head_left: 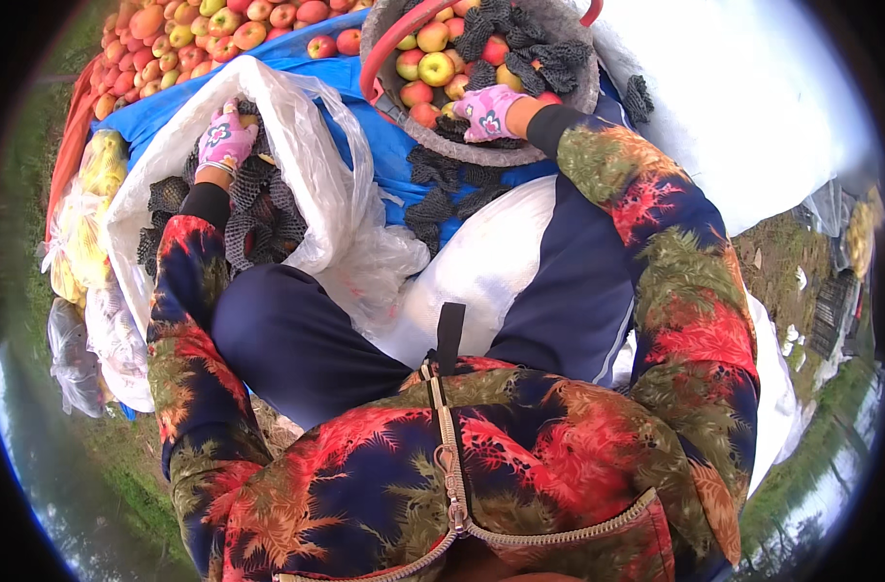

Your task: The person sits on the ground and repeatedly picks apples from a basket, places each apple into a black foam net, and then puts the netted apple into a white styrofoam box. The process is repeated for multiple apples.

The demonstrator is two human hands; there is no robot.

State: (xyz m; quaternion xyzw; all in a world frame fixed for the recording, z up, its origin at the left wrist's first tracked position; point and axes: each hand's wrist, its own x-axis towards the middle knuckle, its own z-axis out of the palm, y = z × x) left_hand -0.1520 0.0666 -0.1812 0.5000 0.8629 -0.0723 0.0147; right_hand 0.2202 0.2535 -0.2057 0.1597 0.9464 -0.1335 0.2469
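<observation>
- round red-and-yellow apples (436,68) lie inside a round grey basket (501,155) with a red handle (389,48), with stretchy black mesh sleeves (549,63) among them.
- the right hand (491,112), in a pink floral glove, is inside the basket, low over the apples near the rim; its fingertips are hidden, so i cannot tell whether it grips anything.
- the left hand (227,141), gloved alike, is inside a wide-mouthed, milky clear plastic bag (297,184), over dark mesh-wrapped pieces (253,218); whether its fingers are closed on one is unclear.
- to handle these well, a whole-palm hold with light finger pressure seems best, since apples probably bruise; each mesh should sit evenly around its fruit.
- lowering pieces rather than dropping them, and keeping the thin bag mouth wide, would likely spare snags.
- loose black mesh pieces (431,209) lie just outside the basket on a blue sheet (384,160); a large apple heap (171,39) lies beyond the bag.
- no brand, label or writing is readable anywhere.
</observation>
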